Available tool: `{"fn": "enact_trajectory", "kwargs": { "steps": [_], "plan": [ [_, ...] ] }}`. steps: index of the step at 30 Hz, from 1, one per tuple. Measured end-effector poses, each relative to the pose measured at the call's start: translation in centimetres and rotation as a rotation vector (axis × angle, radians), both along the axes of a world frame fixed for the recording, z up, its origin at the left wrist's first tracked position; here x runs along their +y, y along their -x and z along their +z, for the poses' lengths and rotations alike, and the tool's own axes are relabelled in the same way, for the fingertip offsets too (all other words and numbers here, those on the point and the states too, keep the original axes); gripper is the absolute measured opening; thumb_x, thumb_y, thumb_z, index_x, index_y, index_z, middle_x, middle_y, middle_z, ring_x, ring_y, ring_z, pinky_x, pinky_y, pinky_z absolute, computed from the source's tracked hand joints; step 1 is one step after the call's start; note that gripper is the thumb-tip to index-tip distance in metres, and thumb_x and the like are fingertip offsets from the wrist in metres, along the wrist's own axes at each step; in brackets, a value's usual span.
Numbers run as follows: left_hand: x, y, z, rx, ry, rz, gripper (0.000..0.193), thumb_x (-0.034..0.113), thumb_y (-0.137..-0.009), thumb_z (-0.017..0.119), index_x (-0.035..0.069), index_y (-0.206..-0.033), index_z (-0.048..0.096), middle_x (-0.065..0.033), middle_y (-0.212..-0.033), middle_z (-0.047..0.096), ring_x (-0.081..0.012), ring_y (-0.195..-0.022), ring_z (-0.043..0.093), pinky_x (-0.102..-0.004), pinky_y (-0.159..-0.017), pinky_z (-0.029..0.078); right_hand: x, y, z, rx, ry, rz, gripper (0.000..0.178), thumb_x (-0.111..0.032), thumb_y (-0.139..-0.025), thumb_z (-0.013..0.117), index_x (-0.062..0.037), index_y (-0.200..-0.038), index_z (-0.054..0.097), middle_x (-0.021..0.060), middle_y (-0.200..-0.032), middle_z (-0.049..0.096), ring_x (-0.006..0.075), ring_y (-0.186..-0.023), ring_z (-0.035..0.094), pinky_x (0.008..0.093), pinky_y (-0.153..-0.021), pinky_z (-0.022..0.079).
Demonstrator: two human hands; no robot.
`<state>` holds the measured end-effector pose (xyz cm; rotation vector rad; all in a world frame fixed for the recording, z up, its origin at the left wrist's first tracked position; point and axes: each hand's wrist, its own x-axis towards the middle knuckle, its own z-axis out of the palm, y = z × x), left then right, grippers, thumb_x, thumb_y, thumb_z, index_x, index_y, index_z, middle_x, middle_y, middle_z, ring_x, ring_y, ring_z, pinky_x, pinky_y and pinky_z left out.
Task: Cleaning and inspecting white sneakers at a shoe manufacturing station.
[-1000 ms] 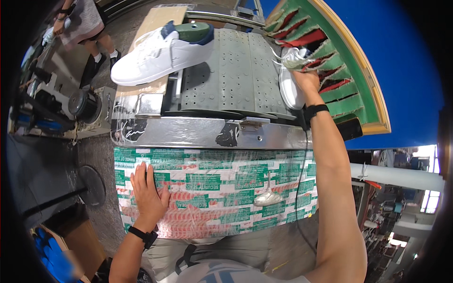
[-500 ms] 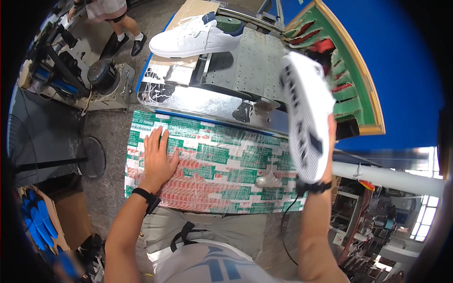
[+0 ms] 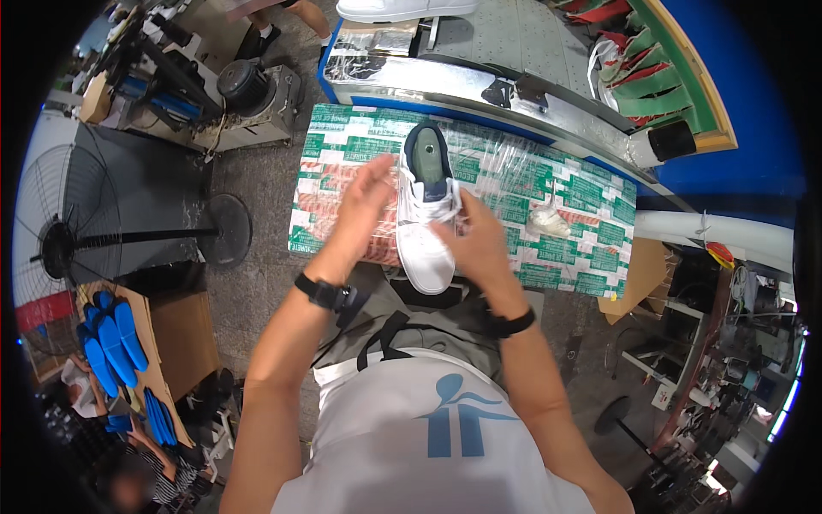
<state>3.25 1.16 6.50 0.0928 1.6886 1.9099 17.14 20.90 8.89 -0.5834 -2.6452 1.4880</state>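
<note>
A white sneaker (image 3: 425,253) with a navy collar and green insole is over the taped bench top (image 3: 342,154), its toe pointing toward me and its laces up. My right hand (image 3: 481,240) grips it from the right, thumb across the front below the laces and fingers at its side. To the left of the sneaker is my left hand (image 3: 364,206), fingers stretched and slightly blurred, holding nothing. Whether it touches the sneaker's edge I cannot tell. Farther right on the bench lies a small whitish crumpled lump (image 3: 548,220).
Beyond the bench runs a metal conveyor (image 3: 548,60) carrying another white shoe (image 3: 402,8). A wood-framed rack with green flaps (image 3: 659,94) stands at its right. On the left are a motor (image 3: 244,86), a floor fan (image 3: 64,244) and a carton with blue insoles (image 3: 116,338). Other people are partly visible.
The sneaker has come from over the conveyor at right down to the bench before me, its upper now showing. My left hand has lifted off the bench top and moved beside it.
</note>
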Motion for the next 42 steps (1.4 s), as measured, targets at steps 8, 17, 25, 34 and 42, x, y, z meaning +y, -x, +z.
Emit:
{"fn": "enact_trajectory", "kwargs": {
  "steps": [8,17,25,34,42],
  "plan": [
    [0.3,-8.3,1.2,0.655,0.637,-0.048,0.027,0.014,-0.099,0.087,0.003,-0.116,0.069,-0.0079,-0.108,0.074,-0.0219,-0.091,0.072,-0.0402,-0.08,0.062,13.5,-7.3,-6.4,-0.086,-0.971,-0.073,0.072,-0.023,-0.087,0.088,-0.0123,-0.154,0.064,0.0312,-0.149,0.062,0.0496,-0.137,0.06,0.0582,-0.115,0.05],
    [1.2,-6.7,11.2,-0.131,-0.203,-0.495,0.02,0.021,-0.113,0.07,0.007,-0.1,0.066,-0.0028,-0.087,0.072,-0.0125,-0.063,0.067,-0.028,-0.06,0.057,5.8,-11.2,-4.3,0.06,0.516,-0.316,0.024,-0.021,-0.095,0.079,-0.0068,-0.113,0.07,0.0049,-0.107,0.071,0.0184,-0.087,0.069,0.0341,-0.078,0.057],
    [4.7,6.3,10.8,0.538,-0.035,-0.257,0.054,0.023,-0.109,0.075,0.006,-0.158,0.06,-0.0187,-0.167,0.058,-0.0291,-0.143,0.065,-0.0427,-0.115,0.056,-1.8,-5.2,3.5,0.218,0.166,0.141,0.052,-0.032,-0.092,0.084,-0.0012,-0.131,0.068,0.0124,-0.111,0.073,0.0236,-0.097,0.071,0.041,-0.086,0.056],
    [2.5,5.7,7.5,0.73,0.404,-0.673,0.068,0.028,-0.093,0.091,0.017,-0.156,0.067,-0.0164,-0.186,0.03,-0.0343,-0.153,0.056,-0.04,-0.098,0.064,-3.2,-2.0,4.3,0.391,-0.693,0.427,0.086,-0.032,-0.073,0.093,0.0067,-0.144,0.064,0.0156,-0.103,0.067,0.0346,-0.093,0.066,0.0488,-0.084,0.052],
    [2.6,6.8,5.7,0.747,0.422,-0.625,0.072,0.018,-0.083,0.097,0.017,-0.151,0.072,-0.0183,-0.18,0.041,-0.036,-0.157,0.053,-0.0453,-0.116,0.055,-8.7,-1.1,6.0,0.008,0.047,0.45,0.068,-0.038,-0.084,0.088,0.0035,-0.135,0.07,0.0263,-0.105,0.075,0.0456,-0.098,0.074,0.0542,-0.087,0.059]
  ]
}}
